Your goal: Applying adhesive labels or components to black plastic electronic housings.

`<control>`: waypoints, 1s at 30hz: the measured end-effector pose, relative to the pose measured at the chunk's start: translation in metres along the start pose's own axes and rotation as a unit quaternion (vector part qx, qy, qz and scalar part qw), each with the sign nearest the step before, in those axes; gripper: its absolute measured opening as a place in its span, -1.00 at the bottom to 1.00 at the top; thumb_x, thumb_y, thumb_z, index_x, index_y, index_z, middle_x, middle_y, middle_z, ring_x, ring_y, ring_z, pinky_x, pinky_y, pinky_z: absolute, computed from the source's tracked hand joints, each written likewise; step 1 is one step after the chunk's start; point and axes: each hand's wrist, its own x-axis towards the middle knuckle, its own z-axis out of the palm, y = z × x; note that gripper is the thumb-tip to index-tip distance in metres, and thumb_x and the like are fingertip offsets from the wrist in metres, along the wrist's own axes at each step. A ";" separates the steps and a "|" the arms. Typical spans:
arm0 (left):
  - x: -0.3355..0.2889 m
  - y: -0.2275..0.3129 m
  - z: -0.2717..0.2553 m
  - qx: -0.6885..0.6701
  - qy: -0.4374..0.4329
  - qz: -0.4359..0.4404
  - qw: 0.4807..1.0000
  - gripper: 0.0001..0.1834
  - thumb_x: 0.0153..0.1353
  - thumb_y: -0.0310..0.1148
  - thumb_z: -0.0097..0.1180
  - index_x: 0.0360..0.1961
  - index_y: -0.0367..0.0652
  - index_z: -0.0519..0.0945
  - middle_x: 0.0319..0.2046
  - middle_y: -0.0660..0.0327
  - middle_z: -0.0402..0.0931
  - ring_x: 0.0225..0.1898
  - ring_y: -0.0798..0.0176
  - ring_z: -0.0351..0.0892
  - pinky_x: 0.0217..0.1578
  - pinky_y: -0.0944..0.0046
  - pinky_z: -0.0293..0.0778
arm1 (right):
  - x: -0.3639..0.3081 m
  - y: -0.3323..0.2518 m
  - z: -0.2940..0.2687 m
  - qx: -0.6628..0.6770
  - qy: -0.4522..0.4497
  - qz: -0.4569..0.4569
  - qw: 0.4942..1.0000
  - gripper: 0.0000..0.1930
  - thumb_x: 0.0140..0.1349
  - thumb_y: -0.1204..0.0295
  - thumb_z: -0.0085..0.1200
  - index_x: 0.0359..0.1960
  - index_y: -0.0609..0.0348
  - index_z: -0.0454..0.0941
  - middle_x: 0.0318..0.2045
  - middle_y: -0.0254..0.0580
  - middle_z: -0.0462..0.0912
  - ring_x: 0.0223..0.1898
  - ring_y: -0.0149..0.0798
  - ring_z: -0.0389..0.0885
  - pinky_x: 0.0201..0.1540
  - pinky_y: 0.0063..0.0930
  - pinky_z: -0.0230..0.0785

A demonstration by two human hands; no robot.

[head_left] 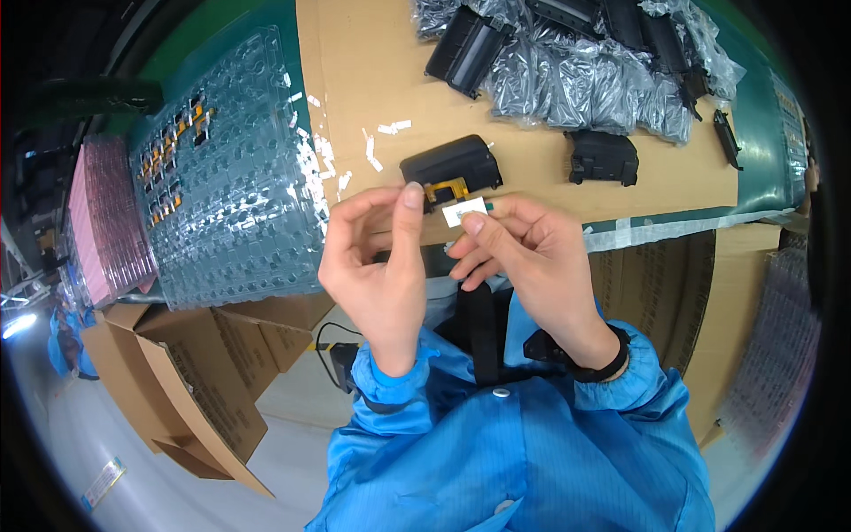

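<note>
Between my two hands, above the cardboard's near edge, is a small screen module with a white face (pixel 464 211) and an orange flex cable (pixel 448 190). My left hand (pixel 379 257) pinches the flex-cable end between thumb and fingers. The thumb and fingers of my right hand (pixel 536 253) grip the white end, where a small green tab shows. Just beyond my fingers lies a black plastic housing (pixel 454 163). A second black housing (pixel 603 158) rests farther right, touched by neither hand.
Loose white strips (pixel 372 151) are scattered left of the housing. A clear blister tray (pixel 230 195) with several orange flex parts covers the table's left. Bagged black housings (pixel 585 84) are heaped at the back. Open cardboard boxes (pixel 199 381) stand below at left.
</note>
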 end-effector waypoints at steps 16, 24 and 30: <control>-0.005 -0.005 -0.014 0.212 -0.094 0.260 0.937 -0.86 0.01 -0.62 0.36 -0.38 -0.23 0.68 -0.45 0.19 0.59 -0.47 0.23 0.52 -0.44 0.29 0.41 | 0.001 -0.006 0.004 -0.007 -0.014 0.019 1.000 -0.79 0.45 0.40 0.02 -0.15 0.37 0.47 -0.45 -0.10 0.67 -0.51 -0.35 0.68 -0.53 -0.54 0.55; 0.011 0.014 -0.007 0.243 -0.161 0.300 0.909 -0.80 0.05 -0.66 0.31 -0.27 -0.27 0.65 -0.42 0.14 0.58 -0.43 0.15 0.55 -0.43 0.23 0.46 | 0.005 0.009 -0.001 -0.309 0.075 -0.242 0.917 -0.94 0.30 0.57 0.06 -0.26 0.28 0.45 -0.66 0.04 0.52 -0.64 0.04 0.58 -0.59 -0.14 0.32; 0.018 0.014 -0.002 0.270 -0.196 0.376 0.865 -0.78 -0.01 -0.62 0.35 -0.29 -0.23 0.69 -0.42 0.21 0.58 -0.43 0.16 0.55 -0.45 0.23 0.47 | 0.006 0.009 0.000 -0.309 0.079 -0.284 0.904 -0.94 0.30 0.57 0.05 -0.29 0.26 0.43 -0.64 0.11 0.52 -0.59 0.19 0.55 -0.57 -0.08 0.34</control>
